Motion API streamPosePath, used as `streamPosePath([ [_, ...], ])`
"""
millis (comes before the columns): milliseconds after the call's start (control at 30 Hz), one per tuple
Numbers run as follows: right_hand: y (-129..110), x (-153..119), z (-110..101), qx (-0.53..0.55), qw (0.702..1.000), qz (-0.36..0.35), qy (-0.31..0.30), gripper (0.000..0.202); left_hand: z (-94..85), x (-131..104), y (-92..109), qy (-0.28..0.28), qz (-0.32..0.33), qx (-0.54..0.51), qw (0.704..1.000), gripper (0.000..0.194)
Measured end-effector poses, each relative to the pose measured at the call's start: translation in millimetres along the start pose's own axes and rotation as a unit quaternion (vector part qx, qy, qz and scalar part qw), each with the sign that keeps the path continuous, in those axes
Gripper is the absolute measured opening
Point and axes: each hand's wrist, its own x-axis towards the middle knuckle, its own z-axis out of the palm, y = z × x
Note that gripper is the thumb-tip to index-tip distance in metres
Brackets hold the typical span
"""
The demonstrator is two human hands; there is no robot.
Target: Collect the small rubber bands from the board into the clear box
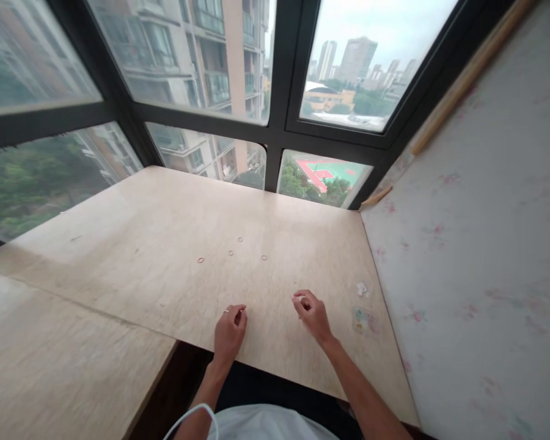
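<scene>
My left hand [230, 331] rests low over the front part of the table, with its fingers curled in and the thumb close to the index finger. A ring shows on one of its fingers. To the right, my right hand [313, 315] is closed in a pinch, thumb against fingertips. Anything between the fingers of either hand is too small to make out. Beyond the hands lie several small thin loops: a red loop [200, 260], a darker loop [231, 253], a reddish loop [240, 239] and another loop [264, 258]. They lie apart from each other and from both hands.
Right of my right hand, a clear plastic box [364, 322] with small coloured pieces sits near the papered wall [462, 256]. A small white item [362, 289] lies just behind it. The pale wooden tabletop [132, 226] reaches dark window frames [275, 156]. A white cable [197, 408] crosses my left forearm.
</scene>
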Motion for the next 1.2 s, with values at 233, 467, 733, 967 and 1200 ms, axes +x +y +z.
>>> streamPosePath([
  [233, -34, 128, 50, -0.225, 0.966, -0.055, -0.117, 0.035, 4.3, 0, -14, -0.009, 0.041, 0.046, 0.998, 0.024],
  [467, -30, 161, 75, -0.348, 0.918, -0.064, -0.182, 0.027, 2.6, 4, -18, 0.016, 0.003, -0.039, 0.999, 0.024],
  [733, -31, 167, 65, -0.364, 0.902, -0.057, -0.226, 0.014, 1.2, 4, -16, 0.012, 0.0, -0.055, 0.998, 0.022],
  [967, -26, 150, 54, -0.28, 0.931, -0.039, -0.229, 0.006, -1.5, 4, -17, 0.012, -0.002, -0.079, 0.997, 0.023],
  [1200, -14, 118, 17, -0.192, 0.965, -0.005, -0.178, 0.016, -4.9, 4, -18, 0.006, 0.007, -0.094, 0.996, 0.023],
])
